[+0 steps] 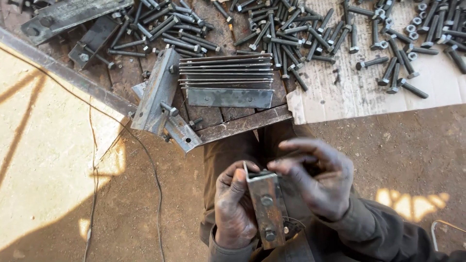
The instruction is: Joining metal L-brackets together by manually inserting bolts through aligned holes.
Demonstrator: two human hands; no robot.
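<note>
Above a dirt floor, a low wooden platform (pixel 221 116) carries a stack of grey steel angle brackets (pixel 226 80) and scattered dark hex bolts (pixel 286 36), well apart from the worker's lap. There, the left hand (pixel 234 206) clasps the side of a short rusty steel angle bracket fitted with two bolts (pixel 266 208), its long axis running away from the body. The right hand (pixel 318 179) is nearer the far end, fingertips pinching the bracket's top edge.
</note>
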